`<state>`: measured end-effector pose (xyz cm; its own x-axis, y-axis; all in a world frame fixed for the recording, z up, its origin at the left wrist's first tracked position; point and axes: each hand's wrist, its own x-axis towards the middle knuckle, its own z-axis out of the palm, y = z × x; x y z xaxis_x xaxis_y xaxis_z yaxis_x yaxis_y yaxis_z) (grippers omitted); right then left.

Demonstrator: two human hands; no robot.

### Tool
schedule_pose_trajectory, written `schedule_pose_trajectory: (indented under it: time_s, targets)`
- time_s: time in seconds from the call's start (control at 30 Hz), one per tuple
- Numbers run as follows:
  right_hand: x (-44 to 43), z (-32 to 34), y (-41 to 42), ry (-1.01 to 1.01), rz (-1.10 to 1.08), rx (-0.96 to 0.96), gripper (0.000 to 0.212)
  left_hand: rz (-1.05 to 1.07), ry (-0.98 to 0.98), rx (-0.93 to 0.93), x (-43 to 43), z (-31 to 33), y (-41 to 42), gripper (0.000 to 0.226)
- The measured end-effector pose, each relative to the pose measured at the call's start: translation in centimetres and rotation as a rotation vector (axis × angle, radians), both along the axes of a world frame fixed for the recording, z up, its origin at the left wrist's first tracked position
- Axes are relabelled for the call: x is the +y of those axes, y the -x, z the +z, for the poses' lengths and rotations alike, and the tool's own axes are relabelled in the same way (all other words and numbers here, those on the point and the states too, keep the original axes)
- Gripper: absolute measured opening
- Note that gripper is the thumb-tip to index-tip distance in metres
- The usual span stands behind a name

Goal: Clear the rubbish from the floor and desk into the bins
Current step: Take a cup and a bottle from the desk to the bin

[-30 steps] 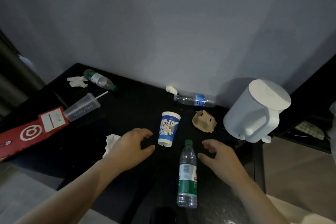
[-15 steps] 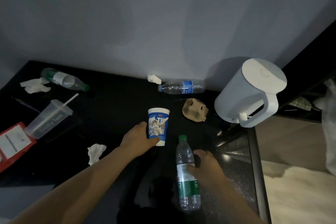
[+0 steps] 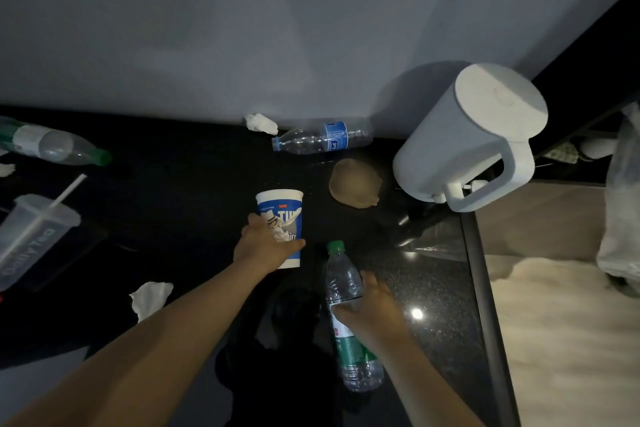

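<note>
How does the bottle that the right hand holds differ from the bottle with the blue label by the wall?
The held bottle has a green cap and green-and-white label; the blue-label bottle has a blue cap. The right hand grips the held bottle; no hand touches the blue-label bottle. The held bottle's cap points away from the person; the blue-label bottle lies along the wall, cap leftward. Both are clear plastic.
</note>
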<state>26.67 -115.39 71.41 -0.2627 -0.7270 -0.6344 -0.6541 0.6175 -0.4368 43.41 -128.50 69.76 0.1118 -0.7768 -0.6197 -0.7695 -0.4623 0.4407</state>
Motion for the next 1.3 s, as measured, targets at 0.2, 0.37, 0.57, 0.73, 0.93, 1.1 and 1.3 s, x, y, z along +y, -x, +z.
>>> schedule_pose_trajectory:
  time_s: [0.2, 0.37, 0.57, 0.73, 0.93, 1.1, 1.3]
  targets:
    - [-0.1, -0.8, -0.8, -0.029, -0.072, -0.006, 0.093, 0.074, 0.0, 0.116, 0.3, -1.1, -1.1, 0.083]
    - [-0.4, -0.4, -1.0, -0.011, -0.177, -0.089, 0.051, 0.117, 0.056, 0.219, 1.2, -0.6, -2.8, 0.07]
    - [-1.6, 3.6, -0.7, 0.211, -0.262, -0.165, 0.044, 0.186, 0.104, 0.417, 2.0, 3.1, -4.2, 0.059]
    - [-1.9, 9.8, -1.2, 0.471, -0.375, -0.235, 0.043, 0.183, 0.196, 0.569, 2.0, 8.5, -4.7, 0.059]
    - [-0.1, 16.7, -1.6, 0.702, -0.503, -0.175, 0.04, 0.07, 0.251, 0.715, 1.6, 14.5, -3.1, 0.058]
    - [3.7, 21.8, -0.2, 0.843, -0.627, -0.1, 0.038, -0.01, 0.284, 0.921, 3.5, 19.1, 0.8, 0.056]
    - [10.1, 27.7, 2.9, 1.103, -0.75, -0.044, 0.033, -0.189, 0.342, 1.063, 7.9, 25.8, 6.3, 0.052]
